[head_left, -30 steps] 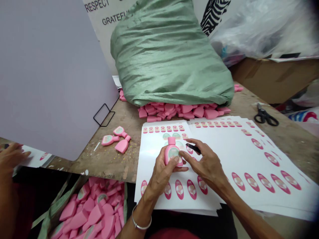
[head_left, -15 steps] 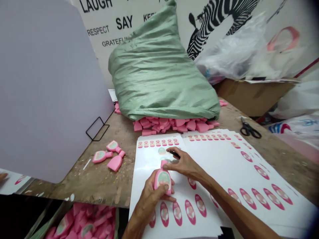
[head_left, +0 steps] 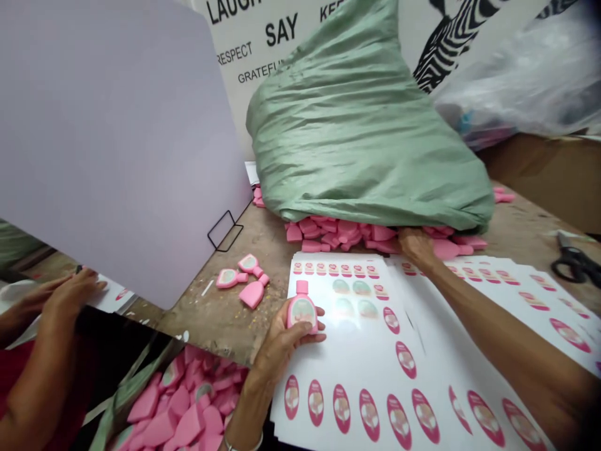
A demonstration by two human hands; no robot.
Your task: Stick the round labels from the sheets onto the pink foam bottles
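Observation:
My left hand (head_left: 278, 343) is closed around a small pink toy bottle (head_left: 302, 289), held upright with an oval pale-green sticker on its front. It hovers over the left part of a white sticker sheet (head_left: 347, 351) printed with pink ovals, small labels and a few pale-green stickers. My right hand (head_left: 416, 243) reaches far forward into the heap of pink bottles (head_left: 345, 230) at the mouth of a green sack (head_left: 361, 144). Its fingers are hidden among the bottles, so their grip does not show.
Three pink bottles (head_left: 252, 293) lie left of the sheets. Black scissors (head_left: 573, 260) rest at the right. A bin of pink bottles (head_left: 188, 407) stands below the table edge. Beyond a pale panel (head_left: 117, 138), another person's hands (head_left: 70, 291) work at the left.
My right hand has left the bottle in my left hand and moved forward to the heap under the sack. The dark thin tool it held no longer shows. The view has swung left.

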